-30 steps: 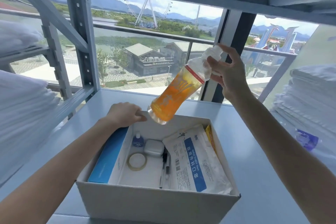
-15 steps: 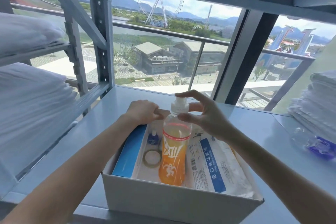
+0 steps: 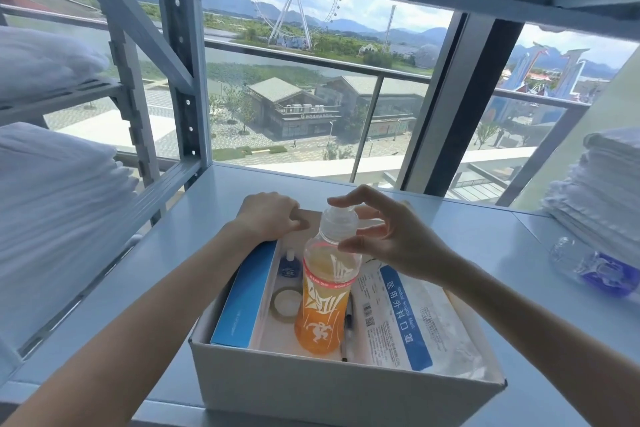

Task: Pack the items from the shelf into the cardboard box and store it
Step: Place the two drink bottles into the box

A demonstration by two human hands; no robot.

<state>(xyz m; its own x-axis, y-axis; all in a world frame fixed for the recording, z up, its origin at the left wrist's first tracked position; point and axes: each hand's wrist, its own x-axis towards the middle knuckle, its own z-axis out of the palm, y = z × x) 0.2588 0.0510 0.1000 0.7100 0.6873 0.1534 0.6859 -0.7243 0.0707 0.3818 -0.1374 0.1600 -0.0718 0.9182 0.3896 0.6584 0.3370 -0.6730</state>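
The open cardboard box (image 3: 311, 388) sits on the grey shelf (image 3: 478, 239) in front of me. An orange drink bottle (image 3: 323, 305) stands upright in its middle. My right hand (image 3: 391, 239) curls around the bottle's white cap, index finger on top and thumb at the neck. My left hand (image 3: 266, 215) grips the box's far left rim. Inside lie a blue carton (image 3: 242, 295), a small blue bottle (image 3: 289, 265), a tape roll (image 3: 285, 302), a pen (image 3: 348, 326) and a mask pack (image 3: 408, 315).
A clear water bottle with a blue label (image 3: 595, 267) lies on the shelf at the right, below a stack of white towels (image 3: 602, 191). White bedding (image 3: 52, 204) fills the left-hand rack. A shelf post (image 3: 187, 80) and a window stand behind.
My right hand brought the orange bottle down from above the box and stood it upright inside. My left hand stayed on the box's far rim.
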